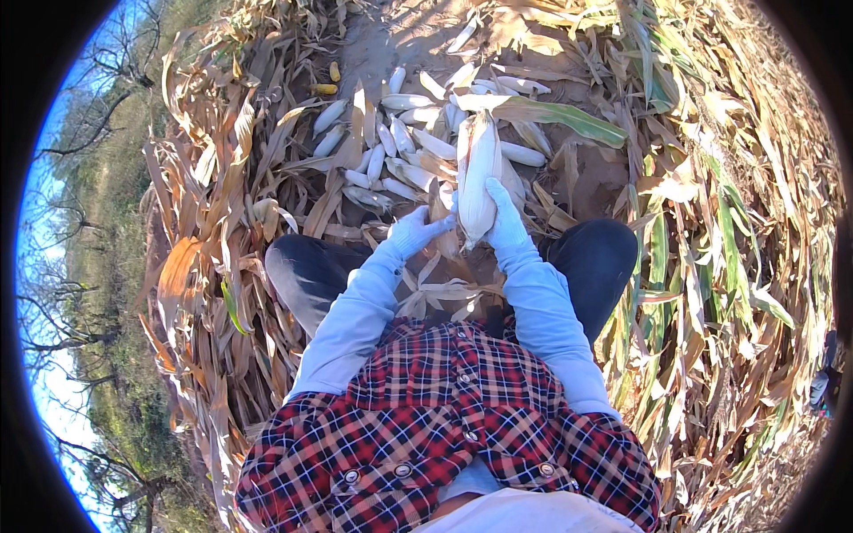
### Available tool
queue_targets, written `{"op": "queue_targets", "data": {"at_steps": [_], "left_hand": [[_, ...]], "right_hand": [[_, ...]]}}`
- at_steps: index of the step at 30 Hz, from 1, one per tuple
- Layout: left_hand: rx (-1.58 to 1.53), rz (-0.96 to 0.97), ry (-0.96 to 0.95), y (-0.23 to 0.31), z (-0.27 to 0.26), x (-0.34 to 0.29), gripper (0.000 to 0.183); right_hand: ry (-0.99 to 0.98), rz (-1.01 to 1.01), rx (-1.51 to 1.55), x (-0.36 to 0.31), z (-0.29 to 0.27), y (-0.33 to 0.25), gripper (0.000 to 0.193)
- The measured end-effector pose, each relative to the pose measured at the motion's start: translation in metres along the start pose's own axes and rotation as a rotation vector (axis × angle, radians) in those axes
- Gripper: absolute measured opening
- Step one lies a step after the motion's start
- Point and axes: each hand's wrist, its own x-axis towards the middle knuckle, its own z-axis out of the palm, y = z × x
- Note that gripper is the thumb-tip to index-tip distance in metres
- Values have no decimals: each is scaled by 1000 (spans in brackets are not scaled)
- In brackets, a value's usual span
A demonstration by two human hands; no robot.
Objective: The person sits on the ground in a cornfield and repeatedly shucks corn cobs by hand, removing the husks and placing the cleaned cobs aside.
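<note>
My right hand point(505, 216), in a pale glove, grips the lower right side of a large ear of corn point(477, 173) wrapped in whitish husk. The ear stands nearly upright in view, its narrow stem end toward me. Just left of its lower end is my left hand point(418, 231), also gloved, with thumb and fingers apart; I see nothing held in it. Beyond both hands lies a loose pile of husked white corn ears point(402, 135) on the ground.
Two yellow ears point(323, 89) lie at the far left of the pile. Dry corn stalks and leaves point(222, 178) heap up on the left, with more stalks point(711, 266) on the right. A green-tinged leaf point(569, 118) crosses the pile. My bent knees point(593, 266) flank my arms.
</note>
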Motion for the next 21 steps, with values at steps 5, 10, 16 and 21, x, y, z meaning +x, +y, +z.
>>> {"op": "queue_targets", "data": {"at_steps": [5, 10, 16, 21], "left_hand": [[274, 247, -41, -6, -1, 13, 62], [-890, 184, 179, 23, -17, 3, 43], [-1073, 404, 259, 50, -36, 6, 36], [-993, 388, 287, 64, -38, 1, 35]], "right_hand": [[-163, 54, -116, 0, 6, 9, 88], [-173, 112, -128, -9, 5, 4, 94], [-143, 174, -116, -10, 9, 5, 78], [-69, 160, -178, -18, 17, 4, 76]]}}
